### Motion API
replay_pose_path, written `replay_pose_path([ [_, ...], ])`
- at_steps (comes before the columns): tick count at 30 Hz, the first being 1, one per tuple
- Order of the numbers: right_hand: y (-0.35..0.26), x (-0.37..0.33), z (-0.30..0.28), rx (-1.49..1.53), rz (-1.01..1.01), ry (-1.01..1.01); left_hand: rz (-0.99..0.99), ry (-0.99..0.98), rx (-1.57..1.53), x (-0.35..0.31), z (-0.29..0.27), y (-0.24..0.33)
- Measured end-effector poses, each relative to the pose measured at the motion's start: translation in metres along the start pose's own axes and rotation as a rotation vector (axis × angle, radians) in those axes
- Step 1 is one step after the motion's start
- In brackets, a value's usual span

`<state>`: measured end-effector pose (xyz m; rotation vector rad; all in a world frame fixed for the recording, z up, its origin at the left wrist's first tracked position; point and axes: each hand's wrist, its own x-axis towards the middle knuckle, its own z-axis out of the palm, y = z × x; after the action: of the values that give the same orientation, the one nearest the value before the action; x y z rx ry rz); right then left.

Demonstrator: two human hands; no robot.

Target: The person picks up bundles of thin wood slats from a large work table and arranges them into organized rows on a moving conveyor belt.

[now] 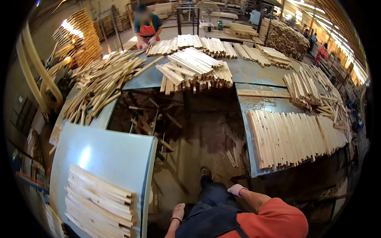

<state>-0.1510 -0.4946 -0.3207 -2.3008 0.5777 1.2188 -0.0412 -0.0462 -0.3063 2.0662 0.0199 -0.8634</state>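
My left hand (178, 212), in a pale glove, hangs beside my dark apron (206, 220). Its fingers look loosely curled, and nothing shows in them. Close to my right thigh is my right hand (237, 190), also gloved and curled, with nothing visible in it. On the pale-topped table (115, 146) to the left lies a row of wooden strips (99, 198), nearest my left hand. Ahead of my right hand, a wide row of wooden strips (289, 137) covers much of the right table (258, 104).
Stacked strips (194, 61) lie on the far table; a loose heap (103, 81) spreads to its left. A person (147, 27) in a red apron handles wood behind it. Scrap wood (149, 123) sits in the gap between tables. Bent pipes (39, 71) stand far left.
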Motion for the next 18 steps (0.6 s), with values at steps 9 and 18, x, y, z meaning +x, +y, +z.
replay_pose_path([
  [9,0.047,0.077,-0.131,0.252,-0.149,0.28,-0.175,-0.232,0.682,0.182,-0.012,0.099],
  [18,0.034,0.196,-0.305,1.078,-0.071,0.111,-0.03,0.047,0.224,0.341,-0.005,0.292],
])
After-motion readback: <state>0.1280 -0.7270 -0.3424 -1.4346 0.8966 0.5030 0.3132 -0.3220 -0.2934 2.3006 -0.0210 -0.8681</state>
